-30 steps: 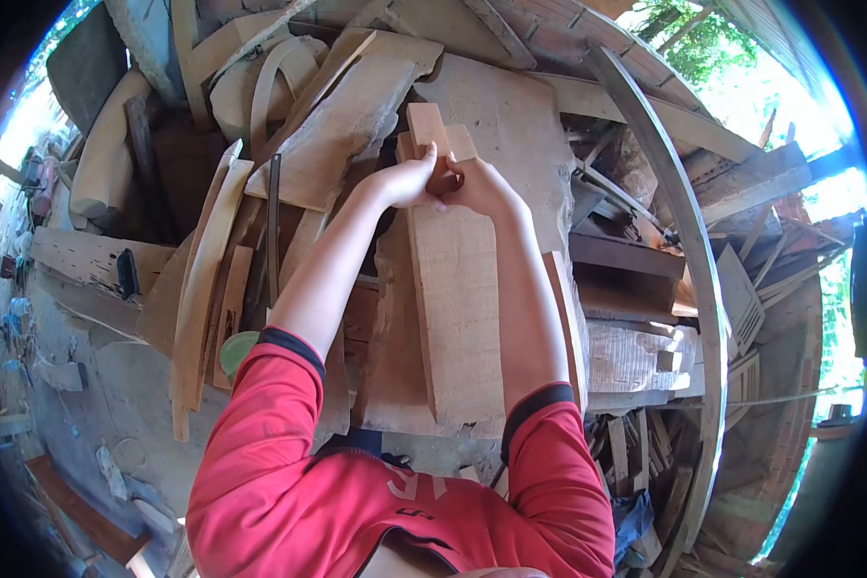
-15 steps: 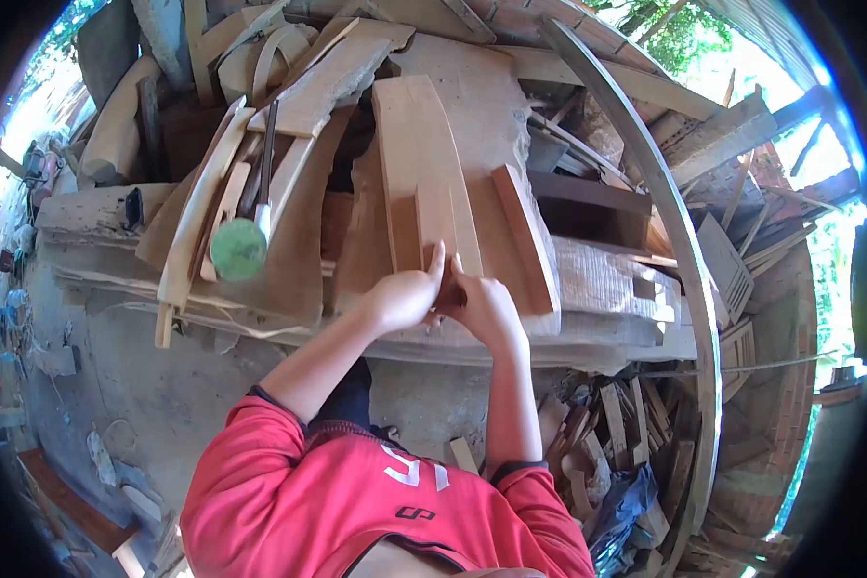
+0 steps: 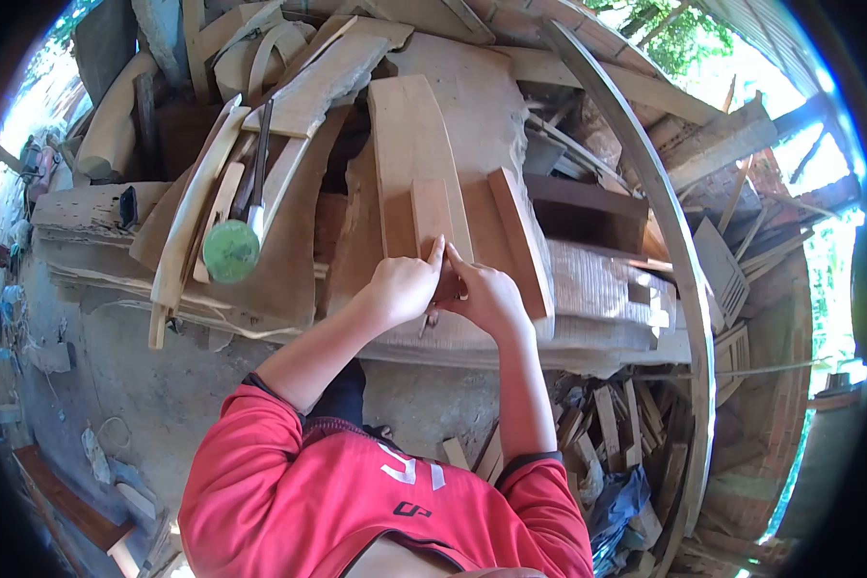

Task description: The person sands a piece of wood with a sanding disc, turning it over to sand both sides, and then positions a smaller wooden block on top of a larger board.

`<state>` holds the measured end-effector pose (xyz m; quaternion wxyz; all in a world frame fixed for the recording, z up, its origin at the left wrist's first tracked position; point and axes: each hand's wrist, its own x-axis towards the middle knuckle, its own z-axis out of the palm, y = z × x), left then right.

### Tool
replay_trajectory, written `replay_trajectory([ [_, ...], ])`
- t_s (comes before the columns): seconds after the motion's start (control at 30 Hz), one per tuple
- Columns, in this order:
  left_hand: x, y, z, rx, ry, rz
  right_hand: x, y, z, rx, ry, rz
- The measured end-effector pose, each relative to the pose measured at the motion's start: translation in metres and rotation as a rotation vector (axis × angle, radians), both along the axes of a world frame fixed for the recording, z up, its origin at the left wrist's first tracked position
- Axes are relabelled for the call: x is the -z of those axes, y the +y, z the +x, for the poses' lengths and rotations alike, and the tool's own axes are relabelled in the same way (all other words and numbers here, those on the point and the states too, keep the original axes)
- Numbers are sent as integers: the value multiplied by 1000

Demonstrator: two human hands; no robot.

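Observation:
A small rectangular wooden block (image 3: 431, 207) lies along a longer, pale board (image 3: 403, 125) with one curved edge. My left hand (image 3: 402, 289) is closed around the block's near end from the left. My right hand (image 3: 494, 297) grips the same end from the right, and the index fingertips of both hands nearly meet above it. The fingers and palms hide the block's near end. Just right of the board, a thick reddish-brown wooden strip (image 3: 518, 241) lies on the big slab (image 3: 482, 96).
On the left, a round green-topped object (image 3: 231, 250) stands by long wooden strips (image 3: 197, 202). A long curved beam (image 3: 679, 222) arcs down the right side. Wood offcuts (image 3: 612, 424) and a dark plastic bag (image 3: 618, 506) lie on the floor at lower right.
The view has shifted slightly. Both hands and the block have moved a little away from my body along the board. The grip looks the same.

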<state>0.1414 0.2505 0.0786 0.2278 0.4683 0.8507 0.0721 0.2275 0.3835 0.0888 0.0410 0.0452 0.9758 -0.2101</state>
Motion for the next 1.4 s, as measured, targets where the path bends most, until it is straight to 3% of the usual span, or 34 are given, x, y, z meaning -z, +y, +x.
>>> replay_trajectory([
  [0.13, 11, 19, -71, -41, 17, 89, 26, 38, -79, -106, 94, -40],
  [0.23, 13, 41, -136, -48, 35, 138, 26, 62, -151, -140, -34, -154],
  [0.3, 27, 60, -185, -82, 50, 163, 87, 105, -208, -29, -42, -647],
  [0.37, 24, 75, -231, -74, 19, 139, 84, 122, -259, -62, -79, -678],
  [0.43, 41, 89, -279, -40, -12, 238, 43, 114, -286, -175, 48, -235],
  [0.6, 35, 105, -318, -27, -115, 207, 49, 127, -330, -108, -22, -160],
  [0.83, 45, 93, -267, -64, -197, 271, 32, 109, -269, -106, -85, -122],
  [0.9, 36, 78, -228, -33, -233, 331, 29, 100, -232, -85, -98, -145],
  [0.97, 33, 65, -183, 10, -64, 345, 1, 72, -182, -4, -121, -103],
  [1.03, 20, 49, -133, -9, -63, 284, 36, 79, -142, -73, -34, -280],
  [1.17, 24, 26, -31, -32, -35, 317, 23, 47, -46, -19, -43, -455],
  [1.23, 18, 18, 15, -28, -58, 288, 8, 36, 5, -40, -30, -258],
  [1.4, 10, 13, 75, 19, -18, 278, 17, 26, 76, 63, 3, -309],
])
